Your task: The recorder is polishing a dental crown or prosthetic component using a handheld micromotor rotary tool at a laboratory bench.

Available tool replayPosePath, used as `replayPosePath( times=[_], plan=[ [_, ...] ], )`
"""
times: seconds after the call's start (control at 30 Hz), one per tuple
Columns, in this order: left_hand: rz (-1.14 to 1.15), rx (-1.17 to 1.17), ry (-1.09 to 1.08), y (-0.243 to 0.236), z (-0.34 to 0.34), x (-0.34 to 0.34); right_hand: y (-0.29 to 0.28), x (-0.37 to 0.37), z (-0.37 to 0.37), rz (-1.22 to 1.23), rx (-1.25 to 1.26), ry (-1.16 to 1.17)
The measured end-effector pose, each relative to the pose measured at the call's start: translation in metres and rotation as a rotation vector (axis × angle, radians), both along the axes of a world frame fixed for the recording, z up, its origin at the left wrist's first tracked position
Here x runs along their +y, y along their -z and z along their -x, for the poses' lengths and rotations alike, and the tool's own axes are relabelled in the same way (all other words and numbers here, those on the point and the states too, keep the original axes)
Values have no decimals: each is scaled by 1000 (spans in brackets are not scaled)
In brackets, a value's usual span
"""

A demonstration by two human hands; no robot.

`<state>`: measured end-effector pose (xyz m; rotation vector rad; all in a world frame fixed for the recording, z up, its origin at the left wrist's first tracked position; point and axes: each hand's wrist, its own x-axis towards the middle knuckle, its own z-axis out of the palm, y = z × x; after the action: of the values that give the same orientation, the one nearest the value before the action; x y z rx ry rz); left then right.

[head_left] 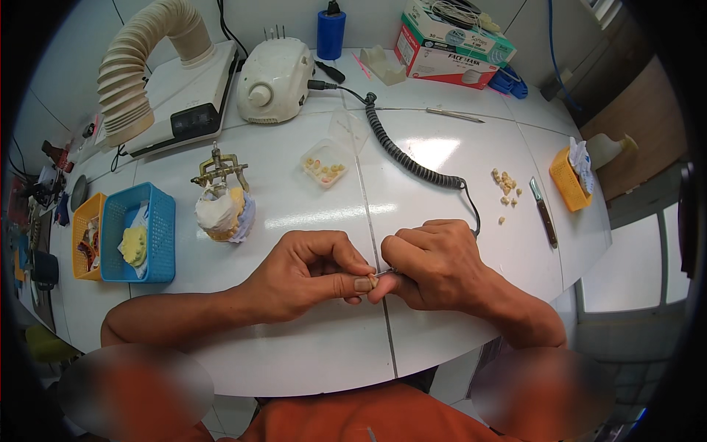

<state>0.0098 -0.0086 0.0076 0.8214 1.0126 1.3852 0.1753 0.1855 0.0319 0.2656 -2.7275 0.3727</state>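
Above the near middle of the white table (pixel 309 353), my two hands meet. My left hand (pixel 309 269) is closed, pinching a small yellowish artificial tooth (pixel 373 282) between thumb and fingertips. Curled round a rotary handpiece, my right hand (pixel 442 265) hides most of it. Only the thin metal tip (pixel 386 272) shows, right beside the tooth. A black coiled cord (pixel 412 166) runs from behind this hand to a white control box (pixel 274 77) at the back. Left of my hands stands a brass articulator (pixel 219 168) with a white and yellowish dental model (pixel 219 206).
A clear tray (pixel 305 171) of teeth lies mid-table. Loose teeth (pixel 504 180) and a brown-handled knife (pixel 545 214) lie right, near a yellow basket (pixel 563 184). Blue (pixel 163 243) and orange (pixel 77 243) baskets stand left. A ribbed hose (pixel 121 81) arches over the back left.
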Motion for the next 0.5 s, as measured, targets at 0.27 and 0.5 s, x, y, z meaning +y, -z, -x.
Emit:
replayPosePath(
  times=[0.27,0.5],
  plan=[
    [29,4,-15,-2,-1,0,1,0,0,7,-13,9],
    [35,14,-16,-1,0,0,1,0,0,14,-4,14]
  ],
)
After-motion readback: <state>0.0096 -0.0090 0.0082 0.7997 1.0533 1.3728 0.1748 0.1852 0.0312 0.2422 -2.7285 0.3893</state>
